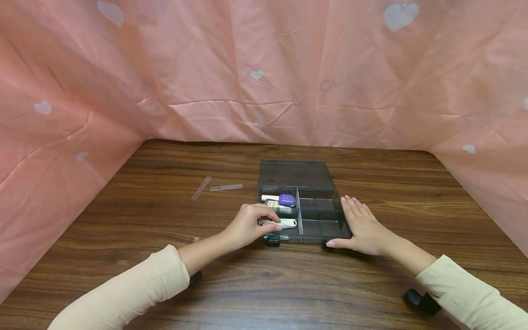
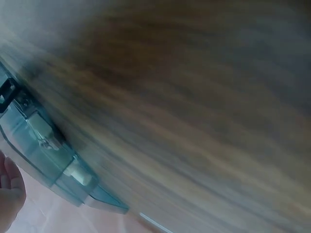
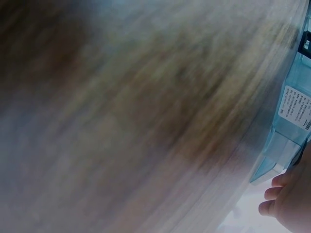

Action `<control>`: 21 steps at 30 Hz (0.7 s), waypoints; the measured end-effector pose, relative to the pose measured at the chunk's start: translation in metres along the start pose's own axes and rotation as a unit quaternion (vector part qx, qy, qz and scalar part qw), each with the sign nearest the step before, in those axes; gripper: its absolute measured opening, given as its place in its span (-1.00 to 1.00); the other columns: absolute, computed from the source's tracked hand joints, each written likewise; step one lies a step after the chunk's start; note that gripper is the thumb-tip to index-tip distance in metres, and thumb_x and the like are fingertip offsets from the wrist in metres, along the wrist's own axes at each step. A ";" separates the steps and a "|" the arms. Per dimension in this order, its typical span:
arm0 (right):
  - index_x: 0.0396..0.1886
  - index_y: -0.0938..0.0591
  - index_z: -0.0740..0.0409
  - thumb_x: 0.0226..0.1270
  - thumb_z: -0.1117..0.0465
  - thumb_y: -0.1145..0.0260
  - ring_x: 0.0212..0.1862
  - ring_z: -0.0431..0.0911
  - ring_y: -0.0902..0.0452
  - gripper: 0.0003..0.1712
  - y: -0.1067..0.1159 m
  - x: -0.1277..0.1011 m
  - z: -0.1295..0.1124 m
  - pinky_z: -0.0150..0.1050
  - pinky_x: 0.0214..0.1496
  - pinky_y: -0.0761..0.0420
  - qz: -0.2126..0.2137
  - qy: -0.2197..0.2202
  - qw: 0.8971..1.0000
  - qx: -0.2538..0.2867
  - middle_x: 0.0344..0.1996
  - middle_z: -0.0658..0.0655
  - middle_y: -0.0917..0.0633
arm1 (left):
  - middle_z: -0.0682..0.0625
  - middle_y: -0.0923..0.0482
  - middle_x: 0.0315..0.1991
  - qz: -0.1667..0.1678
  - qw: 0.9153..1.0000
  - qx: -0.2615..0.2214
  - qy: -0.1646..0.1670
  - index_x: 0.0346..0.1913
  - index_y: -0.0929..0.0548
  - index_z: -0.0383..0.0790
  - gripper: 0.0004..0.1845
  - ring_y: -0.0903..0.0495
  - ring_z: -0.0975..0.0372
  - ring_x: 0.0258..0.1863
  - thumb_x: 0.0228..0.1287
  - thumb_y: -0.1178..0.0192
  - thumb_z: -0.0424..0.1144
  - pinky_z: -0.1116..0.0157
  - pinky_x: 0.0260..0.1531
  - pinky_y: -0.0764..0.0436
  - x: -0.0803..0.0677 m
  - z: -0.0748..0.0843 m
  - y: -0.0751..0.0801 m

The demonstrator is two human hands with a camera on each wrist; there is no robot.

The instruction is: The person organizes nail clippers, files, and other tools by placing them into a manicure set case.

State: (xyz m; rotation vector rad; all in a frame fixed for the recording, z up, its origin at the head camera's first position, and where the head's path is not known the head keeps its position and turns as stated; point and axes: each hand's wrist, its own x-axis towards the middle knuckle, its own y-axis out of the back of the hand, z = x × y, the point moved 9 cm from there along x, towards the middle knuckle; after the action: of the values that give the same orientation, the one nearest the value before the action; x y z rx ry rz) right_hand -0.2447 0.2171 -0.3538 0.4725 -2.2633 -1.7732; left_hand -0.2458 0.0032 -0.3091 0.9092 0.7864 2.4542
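A dark translucent compartment box [image 1: 319,229] stands with its lid [image 1: 294,174] laid back. My left hand [image 1: 251,225] reaches into its front left compartment, thumb and fingers pinching a white nail clipper [image 1: 291,223]. Behind the clipper lie a purple nail polish bottle [image 1: 287,200] and a pale-capped bottle [image 1: 284,210]. Flat against the box's right side, my right hand [image 1: 365,229] has straight fingers, with the thumb at the front edge. In the right wrist view, a printed label [image 3: 295,108] shows on the box.
Two clear plastic strips, one slanted [image 1: 201,188] and one level [image 1: 226,187], lie on the wooden table [image 1: 264,284] left of the box. Another small clear piece [image 1: 195,239] shows behind my left forearm. Pink curtain [image 1: 231,68] encloses the back and sides.
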 end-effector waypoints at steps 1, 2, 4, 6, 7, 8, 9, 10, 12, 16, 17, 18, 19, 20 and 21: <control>0.37 0.06 0.54 -0.03 -0.43 -0.24 0.41 0.37 0.15 0.36 0.000 0.000 0.000 0.27 0.36 0.05 0.000 0.000 1.000 0.000 0.38 0.53 0.02 | -0.03 -0.70 -0.44 -0.001 1.000 -0.004 0.000 -0.42 -0.71 -0.28 -0.91 -0.61 0.28 -0.39 -0.01 -0.38 -0.33 0.39 -0.32 -0.61 0.001 0.001 -0.002; 0.37 0.06 0.54 -0.03 -0.44 -0.24 0.41 0.37 0.15 0.36 0.000 0.000 0.000 0.27 0.36 0.05 0.000 0.000 1.000 0.000 0.38 0.53 0.03 | -0.03 -0.70 -0.44 -0.002 1.000 -0.006 0.000 -0.42 -0.71 -0.28 -0.91 -0.60 0.29 -0.39 -0.01 -0.38 -0.33 0.39 -0.32 -0.61 0.003 0.001 -0.004; 0.37 0.06 0.54 -0.02 -0.43 -0.24 0.41 0.37 0.15 0.36 -0.001 0.000 0.000 0.27 0.36 0.06 -0.001 0.000 1.000 0.001 0.38 0.53 0.03 | -0.03 -0.69 -0.45 -0.007 1.000 -0.009 0.002 -0.42 -0.71 -0.29 -0.91 -0.59 0.29 -0.40 0.00 -0.38 -0.33 0.41 -0.32 -0.60 0.007 0.002 -0.009; 0.37 0.06 0.54 -0.02 -0.44 -0.23 0.41 0.37 0.16 0.36 -0.001 0.000 0.001 0.27 0.36 0.06 -0.001 -0.001 1.000 0.001 0.38 0.53 0.03 | -0.03 -0.70 -0.45 -0.016 1.000 -0.005 -0.002 -0.42 -0.71 -0.30 -0.90 -0.58 0.29 -0.39 0.01 -0.37 -0.32 0.44 -0.32 -0.58 0.010 0.005 -0.014; 0.37 0.07 0.53 -0.02 -0.43 -0.23 0.41 0.37 0.16 0.36 -0.001 0.000 0.001 0.27 0.36 0.06 -0.001 -0.001 1.000 0.002 0.38 0.53 0.03 | -0.02 -0.70 -0.44 -0.020 1.000 0.000 -0.005 -0.41 -0.71 -0.29 -0.90 -0.59 0.29 -0.38 0.01 -0.37 -0.32 0.46 -0.31 -0.57 0.012 0.006 -0.017; 0.37 0.07 0.53 -0.02 -0.43 -0.23 0.41 0.37 0.16 0.36 -0.001 0.000 0.001 0.28 0.36 0.06 -0.002 -0.002 1.000 0.004 0.38 0.53 0.03 | -0.02 -0.70 -0.44 -0.023 1.000 0.005 -0.009 -0.41 -0.71 -0.29 -0.90 -0.59 0.28 -0.38 0.01 -0.37 -0.31 0.47 -0.31 -0.55 0.013 0.008 -0.019; 0.37 0.07 0.53 -0.02 -0.43 -0.23 0.41 0.37 0.16 0.36 0.000 0.000 0.001 0.28 0.36 0.06 -0.002 -0.002 1.000 0.005 0.38 0.53 0.04 | -0.01 -0.70 -0.44 -0.028 0.999 0.010 -0.012 -0.41 -0.71 -0.28 -0.90 -0.59 0.28 -0.38 0.01 -0.37 -0.31 0.48 -0.31 -0.55 0.015 0.010 -0.022; 0.38 0.08 0.53 -0.02 -0.43 -0.23 0.41 0.38 0.16 0.36 0.000 0.000 0.001 0.28 0.36 0.07 -0.003 -0.002 1.000 0.005 0.38 0.53 0.04 | -0.01 -0.70 -0.44 -0.031 0.999 0.015 -0.017 -0.41 -0.71 -0.28 -0.90 -0.59 0.28 -0.39 0.01 -0.37 -0.31 0.49 -0.31 -0.54 0.016 0.011 -0.024; 0.38 0.08 0.53 -0.02 -0.43 -0.23 0.40 0.38 0.17 0.36 0.000 0.000 0.001 0.28 0.36 0.07 -0.004 -0.003 1.000 0.007 0.38 0.53 0.04 | 0.00 -0.70 -0.46 -0.037 0.999 0.025 -0.026 -0.42 -0.71 -0.27 -0.91 -0.59 0.28 -0.40 0.02 -0.36 -0.30 0.49 -0.33 -0.53 0.020 0.014 -0.028; 0.38 0.09 0.52 -0.02 -0.43 -0.23 0.40 0.38 0.17 0.36 0.000 -0.001 0.001 0.29 0.36 0.08 -0.007 -0.006 1.000 0.010 0.38 0.53 0.05 | -0.02 -0.70 -0.45 -0.050 0.998 0.021 -0.029 -0.41 -0.70 -0.28 -0.92 -0.61 0.27 -0.39 0.04 -0.35 -0.32 0.51 -0.33 -0.55 0.028 0.018 -0.037; 0.38 0.09 0.52 -0.02 -0.43 -0.23 0.40 0.38 0.17 0.36 0.000 -0.001 0.001 0.29 0.35 0.08 -0.008 -0.007 1.000 0.011 0.38 0.53 0.05 | -0.02 -0.69 -0.44 -0.054 0.998 0.020 -0.028 -0.40 -0.70 -0.28 -0.91 -0.62 0.25 -0.37 0.05 -0.34 -0.32 0.49 -0.32 -0.56 0.030 0.018 -0.039; 0.38 0.09 0.52 -0.02 -0.43 -0.23 0.40 0.38 0.17 0.36 0.000 -0.001 0.001 0.29 0.35 0.08 -0.008 -0.007 1.000 0.012 0.38 0.53 0.05 | -0.03 -0.69 -0.43 -0.059 0.998 0.018 -0.025 -0.39 -0.70 -0.29 -0.91 -0.62 0.23 -0.36 0.06 -0.34 -0.32 0.49 -0.30 -0.56 0.032 0.019 -0.041; 0.38 0.09 0.51 -0.02 -0.43 -0.23 0.40 0.38 0.17 0.36 0.000 -0.001 0.001 0.29 0.35 0.08 -0.008 -0.007 1.000 0.013 0.38 0.53 0.05 | -0.03 -0.69 -0.42 -0.063 0.998 0.018 -0.023 -0.38 -0.70 -0.29 -0.90 -0.63 0.22 -0.34 0.07 -0.33 -0.31 0.48 -0.28 -0.56 0.033 0.019 -0.044; 0.38 0.09 0.51 -0.02 -0.43 -0.23 0.40 0.38 0.17 0.36 0.000 -0.001 0.001 0.30 0.35 0.08 -0.009 -0.007 1.000 0.013 0.38 0.53 0.05 | -0.04 -0.69 -0.41 -0.068 0.997 0.020 -0.022 -0.37 -0.70 -0.30 -0.90 -0.62 0.20 -0.33 0.07 -0.33 -0.31 0.45 -0.27 -0.57 0.035 0.020 -0.046; 0.38 0.09 0.51 -0.02 -0.43 -0.23 0.40 0.39 0.17 0.36 0.000 -0.001 0.001 0.30 0.35 0.08 -0.009 -0.007 1.000 0.014 0.38 0.53 0.05 | -0.03 -0.69 -0.41 -0.073 0.997 0.026 -0.020 -0.36 -0.70 -0.29 -0.89 -0.62 0.20 -0.31 0.08 -0.33 -0.30 0.45 -0.26 -0.57 0.037 0.020 -0.048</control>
State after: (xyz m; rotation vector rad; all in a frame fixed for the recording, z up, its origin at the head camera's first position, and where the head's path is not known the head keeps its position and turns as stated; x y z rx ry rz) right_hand -0.2441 0.2184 -0.3536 0.4892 -2.3016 -1.7613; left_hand -0.2492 0.0672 -0.3099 0.8841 0.8734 2.2920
